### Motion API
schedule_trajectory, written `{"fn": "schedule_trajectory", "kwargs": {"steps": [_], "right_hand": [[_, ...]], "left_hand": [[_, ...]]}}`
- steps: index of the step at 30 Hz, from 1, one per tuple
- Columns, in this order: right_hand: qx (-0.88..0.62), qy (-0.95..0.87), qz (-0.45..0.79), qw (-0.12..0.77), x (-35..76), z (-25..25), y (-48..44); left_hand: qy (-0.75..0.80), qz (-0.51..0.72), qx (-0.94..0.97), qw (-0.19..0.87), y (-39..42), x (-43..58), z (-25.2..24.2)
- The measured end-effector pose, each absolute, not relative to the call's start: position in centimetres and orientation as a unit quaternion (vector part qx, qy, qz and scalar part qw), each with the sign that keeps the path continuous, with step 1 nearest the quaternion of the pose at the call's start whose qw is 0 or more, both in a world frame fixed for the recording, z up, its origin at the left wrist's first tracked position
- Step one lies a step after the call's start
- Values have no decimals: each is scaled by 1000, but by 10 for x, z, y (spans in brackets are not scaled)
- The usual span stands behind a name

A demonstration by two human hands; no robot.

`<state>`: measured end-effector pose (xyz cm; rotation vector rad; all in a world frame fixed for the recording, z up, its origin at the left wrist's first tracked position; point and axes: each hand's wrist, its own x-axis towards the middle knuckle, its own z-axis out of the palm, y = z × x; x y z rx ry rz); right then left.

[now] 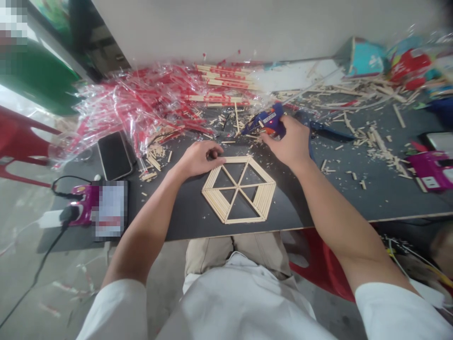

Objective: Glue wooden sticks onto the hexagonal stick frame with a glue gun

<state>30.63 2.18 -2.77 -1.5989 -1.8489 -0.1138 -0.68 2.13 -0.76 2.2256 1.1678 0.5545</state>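
On the dark bench (184,219), the left hand (200,159) rests with its fingers (214,155) loosely curled and holding nothing, touching the top edge of a hexagonal frame of wooden craft sticks (238,188) — spokes meeting at its centre — while the right hand (288,143) grips a blue hot glue gun (265,122) — fingers closed round it — just beyond the frame's upper right.

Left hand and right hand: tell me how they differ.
The left hand is empty, while the right hand grips a blue hot glue gun. The left hand lies at the top edge of the wooden stick hexagon; the right hand sits just beyond its upper right side. Both are bare and above the dark tabletop.
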Motion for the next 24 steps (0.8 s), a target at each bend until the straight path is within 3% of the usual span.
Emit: {"fn": "schedule_trajectory", "kwargs": {"steps": [12, 24], "right_hand": [[-656, -674, -13, 339, 316, -41, 33], [-695, -651, 31, 303, 309, -30, 28]], "left_hand": [[462, 206, 791, 344, 24, -7, -7], [466, 193, 797, 332, 21, -6, -2]]}}
